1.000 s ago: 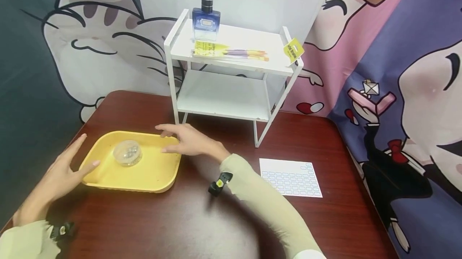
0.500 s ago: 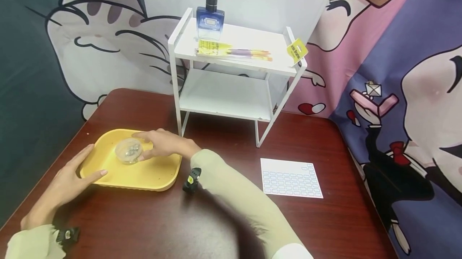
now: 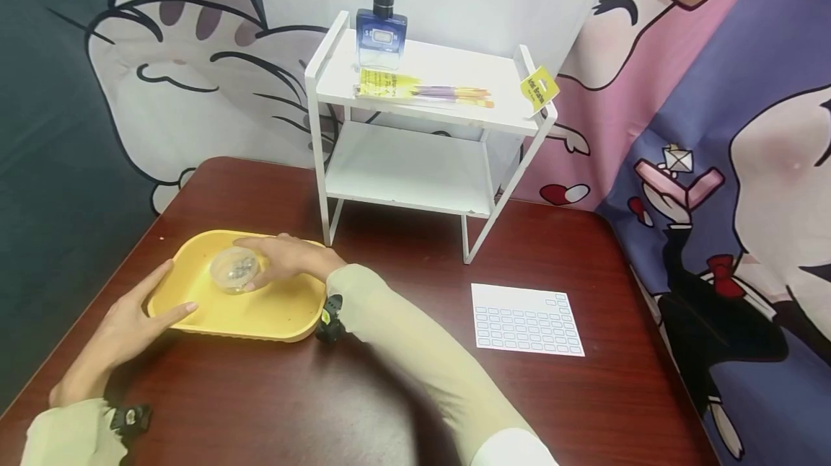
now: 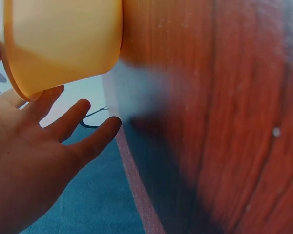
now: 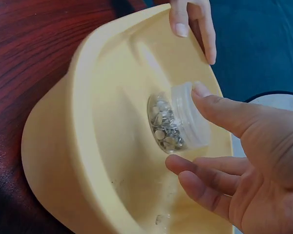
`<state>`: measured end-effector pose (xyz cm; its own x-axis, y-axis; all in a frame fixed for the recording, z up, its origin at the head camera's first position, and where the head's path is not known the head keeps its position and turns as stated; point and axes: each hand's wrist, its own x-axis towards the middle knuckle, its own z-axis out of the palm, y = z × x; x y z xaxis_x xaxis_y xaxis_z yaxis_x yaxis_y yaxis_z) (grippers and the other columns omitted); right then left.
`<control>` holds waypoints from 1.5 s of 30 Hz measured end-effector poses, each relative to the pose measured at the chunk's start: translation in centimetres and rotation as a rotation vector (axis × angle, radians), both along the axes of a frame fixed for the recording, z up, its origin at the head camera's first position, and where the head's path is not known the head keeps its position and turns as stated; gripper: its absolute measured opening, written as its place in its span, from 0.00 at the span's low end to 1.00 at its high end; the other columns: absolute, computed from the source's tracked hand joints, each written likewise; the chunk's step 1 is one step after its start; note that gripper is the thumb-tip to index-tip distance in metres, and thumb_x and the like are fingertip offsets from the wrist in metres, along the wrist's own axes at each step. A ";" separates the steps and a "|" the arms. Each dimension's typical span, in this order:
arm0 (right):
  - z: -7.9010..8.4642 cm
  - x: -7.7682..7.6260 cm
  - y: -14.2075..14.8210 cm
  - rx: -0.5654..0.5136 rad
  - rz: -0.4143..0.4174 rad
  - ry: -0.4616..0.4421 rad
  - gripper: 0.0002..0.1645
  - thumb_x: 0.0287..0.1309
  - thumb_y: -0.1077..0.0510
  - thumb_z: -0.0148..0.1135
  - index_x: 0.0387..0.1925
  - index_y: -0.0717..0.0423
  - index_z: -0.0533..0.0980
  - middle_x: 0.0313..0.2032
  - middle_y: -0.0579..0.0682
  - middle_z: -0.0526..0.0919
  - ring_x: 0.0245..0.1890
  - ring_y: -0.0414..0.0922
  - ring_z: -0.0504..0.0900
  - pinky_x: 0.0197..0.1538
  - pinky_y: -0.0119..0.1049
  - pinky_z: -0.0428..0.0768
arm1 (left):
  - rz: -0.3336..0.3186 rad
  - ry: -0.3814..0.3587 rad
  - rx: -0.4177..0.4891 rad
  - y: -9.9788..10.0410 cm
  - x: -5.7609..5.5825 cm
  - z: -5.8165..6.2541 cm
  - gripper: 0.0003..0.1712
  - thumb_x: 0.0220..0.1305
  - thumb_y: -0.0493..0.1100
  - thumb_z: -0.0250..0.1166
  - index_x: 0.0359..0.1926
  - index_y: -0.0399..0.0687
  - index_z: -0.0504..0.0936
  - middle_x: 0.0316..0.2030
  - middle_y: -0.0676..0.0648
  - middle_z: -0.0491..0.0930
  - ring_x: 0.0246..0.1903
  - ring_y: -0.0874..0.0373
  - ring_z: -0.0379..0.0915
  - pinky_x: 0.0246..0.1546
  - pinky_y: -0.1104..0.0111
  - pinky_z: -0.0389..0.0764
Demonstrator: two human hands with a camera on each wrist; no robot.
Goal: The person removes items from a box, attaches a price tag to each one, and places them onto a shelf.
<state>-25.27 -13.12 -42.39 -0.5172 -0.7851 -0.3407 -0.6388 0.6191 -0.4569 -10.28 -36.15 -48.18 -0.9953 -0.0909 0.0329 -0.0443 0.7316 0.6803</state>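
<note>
A clear round tub (image 3: 234,269) sits in the left part of a yellow tray (image 3: 286,314). Through its wall in the right wrist view show many small silver pieces with flat round heads, like thumbtacks (image 5: 166,124). My right hand (image 3: 288,257) holds the tub from its right side, thumb at the lid's edge and fingers on the far side. My left hand (image 3: 133,318) lies at the tray's left end, its thumb over the near rim. In the left wrist view its fingers (image 4: 71,119) are spread and fairly straight beside the tray's outer wall.
A white two-tier shelf (image 3: 409,166) stands behind, bearing a blue bottle (image 3: 381,37) and a pack of artist brushes (image 3: 425,89). A yellow tag (image 3: 539,89) hangs at its right corner. A white printed sheet (image 3: 527,319) lies at the right of the brown table (image 3: 363,408).
My right hand has moved left over the tray from its right rim to the tub. My left hand has shifted slightly right, against the tray's end. The tub stays in place.
</note>
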 end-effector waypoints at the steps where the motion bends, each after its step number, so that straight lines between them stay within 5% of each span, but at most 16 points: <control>1: -0.1 0.0 -0.2 0.002 0.003 0.008 0.52 0.58 0.40 0.69 0.77 0.30 0.52 0.73 0.32 0.64 0.71 0.37 0.63 0.71 0.29 0.61 | 0.001 -0.002 0.002 -0.1 0.0 -0.1 0.51 0.65 0.52 0.66 0.79 0.44 0.47 0.71 0.22 0.55 0.65 0.18 0.54 0.56 0.29 0.58; 24: -1.2 1.0 -2.4 0.011 -0.100 -0.044 0.60 0.47 0.45 0.79 0.76 0.27 0.53 0.73 0.29 0.60 0.72 0.29 0.59 0.72 0.24 0.57 | -0.024 -0.050 0.068 0.3 0.5 0.4 0.52 0.67 0.52 0.64 0.79 0.45 0.42 0.74 0.25 0.51 0.67 0.27 0.51 0.68 0.37 0.53; 32: -1.0 1.4 -2.7 0.014 -0.135 -0.019 0.59 0.45 0.43 0.80 0.74 0.27 0.56 0.72 0.31 0.64 0.70 0.31 0.64 0.70 0.27 0.63 | -0.009 -0.048 0.097 0.1 0.8 0.1 0.53 0.67 0.52 0.64 0.80 0.47 0.42 0.75 0.26 0.50 0.70 0.27 0.47 0.69 0.34 0.50; 40: -1.3 1.9 -3.4 0.054 -0.119 0.018 0.61 0.44 0.40 0.79 0.75 0.24 0.53 0.74 0.30 0.60 0.73 0.32 0.59 0.73 0.29 0.59 | -0.003 -0.055 0.104 0.2 1.0 0.1 0.53 0.66 0.52 0.65 0.80 0.48 0.42 0.75 0.28 0.50 0.70 0.29 0.48 0.73 0.45 0.51; 45: -1.5 2.0 -4.0 0.050 -0.090 0.094 0.60 0.43 0.38 0.79 0.75 0.31 0.56 0.73 0.32 0.62 0.73 0.33 0.61 0.72 0.26 0.59 | 0.001 -0.066 0.092 0.3 0.8 0.5 0.53 0.66 0.52 0.66 0.80 0.48 0.42 0.75 0.27 0.51 0.68 0.29 0.51 0.69 0.39 0.56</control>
